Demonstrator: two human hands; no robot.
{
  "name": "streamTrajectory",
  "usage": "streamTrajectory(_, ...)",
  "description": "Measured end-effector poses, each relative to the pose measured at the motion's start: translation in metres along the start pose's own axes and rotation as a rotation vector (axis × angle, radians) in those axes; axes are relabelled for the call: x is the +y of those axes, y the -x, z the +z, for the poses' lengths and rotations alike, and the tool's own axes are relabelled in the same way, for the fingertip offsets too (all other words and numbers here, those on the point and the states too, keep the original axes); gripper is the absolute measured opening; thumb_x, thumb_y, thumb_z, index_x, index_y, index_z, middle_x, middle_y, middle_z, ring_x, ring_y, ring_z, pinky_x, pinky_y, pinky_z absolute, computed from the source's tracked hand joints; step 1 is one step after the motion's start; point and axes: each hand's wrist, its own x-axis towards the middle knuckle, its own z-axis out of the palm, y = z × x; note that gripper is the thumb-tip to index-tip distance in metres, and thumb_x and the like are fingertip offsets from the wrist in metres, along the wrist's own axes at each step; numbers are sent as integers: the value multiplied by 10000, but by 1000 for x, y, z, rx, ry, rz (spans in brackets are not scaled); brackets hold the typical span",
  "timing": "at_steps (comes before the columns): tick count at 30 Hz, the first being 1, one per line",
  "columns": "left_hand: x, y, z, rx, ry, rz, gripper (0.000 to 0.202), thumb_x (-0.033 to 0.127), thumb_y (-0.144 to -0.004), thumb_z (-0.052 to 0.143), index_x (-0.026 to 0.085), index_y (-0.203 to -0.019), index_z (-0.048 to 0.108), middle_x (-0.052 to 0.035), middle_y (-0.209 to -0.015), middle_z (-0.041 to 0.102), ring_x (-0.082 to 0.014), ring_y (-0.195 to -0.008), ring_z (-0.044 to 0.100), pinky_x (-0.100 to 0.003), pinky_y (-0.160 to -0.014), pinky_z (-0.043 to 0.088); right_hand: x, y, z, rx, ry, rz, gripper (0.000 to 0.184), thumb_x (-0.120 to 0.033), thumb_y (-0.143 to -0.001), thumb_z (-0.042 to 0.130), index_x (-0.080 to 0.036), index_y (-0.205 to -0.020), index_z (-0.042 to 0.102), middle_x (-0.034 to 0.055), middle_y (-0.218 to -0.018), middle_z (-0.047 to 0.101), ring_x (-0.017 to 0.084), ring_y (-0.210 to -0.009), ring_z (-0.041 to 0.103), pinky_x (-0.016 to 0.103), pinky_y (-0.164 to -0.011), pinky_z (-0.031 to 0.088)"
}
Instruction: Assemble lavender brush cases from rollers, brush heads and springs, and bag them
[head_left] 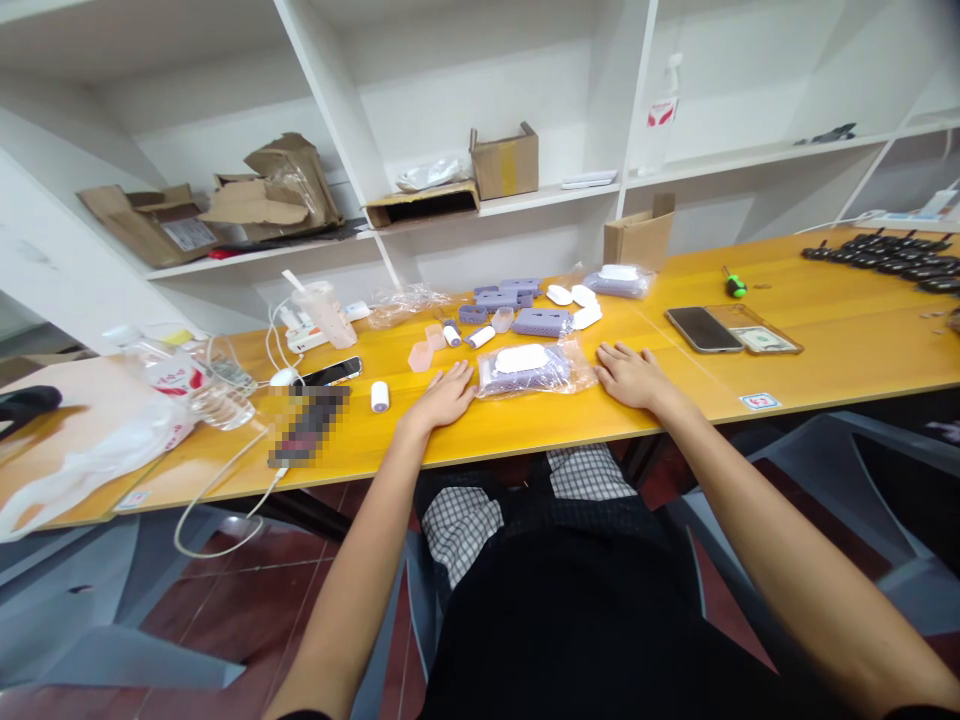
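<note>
My left hand (pixel 442 396) lies flat on the yellow wooden table, fingers stretched out and holding nothing. To the right of it rests a clear plastic bag (pixel 576 372) with a purple-and-white plastic device (pixel 523 360) inside. On the bag's other side, my right hand (pixel 625 376) is also flat on the table with its fingers apart. Just beyond the bag are purple plastic housings (pixel 541 322), white oval caps (pixel 586 315), and small white cylinders (pixel 481 337). Pink hexagonal pieces (pixel 421 356) sit beyond my left hand, and another white cylinder (pixel 380 397) stands to its left.
A second bagged device (pixel 619 280) lies farther back. On the right are a phone (pixel 703 329), a screwdriver (pixel 735 284) and several black parts (pixel 892 252). Leftward are another phone (pixel 332 372), a cable (pixel 196 500), a drink cup (pixel 326 312) and a water bottle (pixel 199 388). Shelves hold cardboard boxes (pixel 506 163).
</note>
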Motion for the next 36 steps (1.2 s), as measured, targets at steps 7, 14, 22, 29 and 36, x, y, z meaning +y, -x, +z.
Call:
streamTrajectory(7, 8, 7, -12, 185, 117, 50, 611, 427, -1036, 357, 129, -1561, 452, -155, -1650, 446, -283, -1549, 403, -476, -1302, 272, -6, 4, -4, 89, -58, -46, 562, -361, -1025, 398, -193, -1552, 495, 158, -1598, 525, 422, -1479, 454, 712, -1146, 359)
streamTrajectory(14, 23, 11, -20, 238, 285, 189, 652, 558, -1031, 441, 207, -1581, 432, -112, -1648, 460, -297, -1535, 420, -490, -1293, 303, -24, -1, -2, 261, -353, -272, 523, -227, -1001, 401, -189, -1494, 573, 121, -1526, 605, 328, -1383, 576, 524, -1158, 464)
streamTrajectory(22, 36, 11, -5, 134, 210, 132, 845, 495, -960, 604, 300, -1683, 212, -90, -1779, 123, -374, -1610, 242, -555, -1303, 257, -54, 16, -8, 67, -254, -253, 577, -542, -1072, 333, -330, -1599, 436, 69, -1709, 369, 431, -1519, 397, 711, -1160, 385)
streamTrajectory(29, 47, 16, -13, 63, 137, 132, 830, 482, -986, 561, 340, -1692, 148, -56, -1786, 82, -361, -1614, 236, -549, -1307, 245, -76, 25, -13, 171, -172, -281, 818, -670, -895, 639, -233, -1555, 430, 146, -1748, 232, 487, -1592, 162, 742, -1183, 319)
streamTrajectory(36, 52, 17, -13, 35, 98, 121, 821, 519, -989, 549, 356, -1687, 150, -51, -1786, 77, -353, -1627, 195, -592, -1311, 195, -66, 17, -2, 223, -299, -405, 777, -446, -934, 626, -208, -1611, 327, 156, -1637, 438, 363, -1512, 396, 579, -1231, 375)
